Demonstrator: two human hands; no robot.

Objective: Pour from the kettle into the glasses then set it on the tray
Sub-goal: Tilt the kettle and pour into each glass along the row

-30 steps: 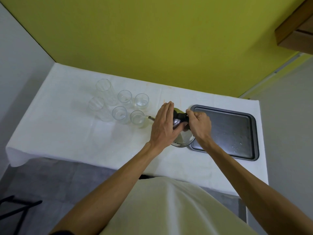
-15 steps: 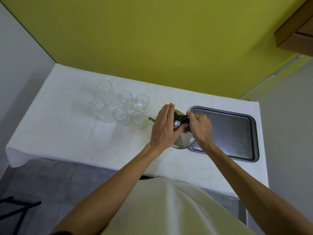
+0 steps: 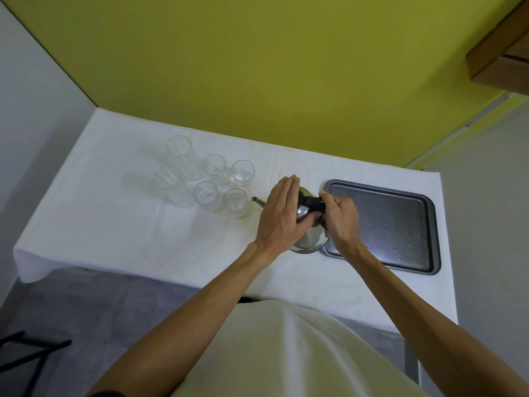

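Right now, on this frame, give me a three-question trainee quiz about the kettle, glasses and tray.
1. True or false: the kettle stands on the tray.
2. How many glasses are on the table?
3. Which hand grips the kettle's black handle? A) left hand B) right hand

Key: 1. False: it is over the cloth, at the tray's left edge, spout toward the glasses. 2. Six. 3. B; the left hand rests on the kettle's body.
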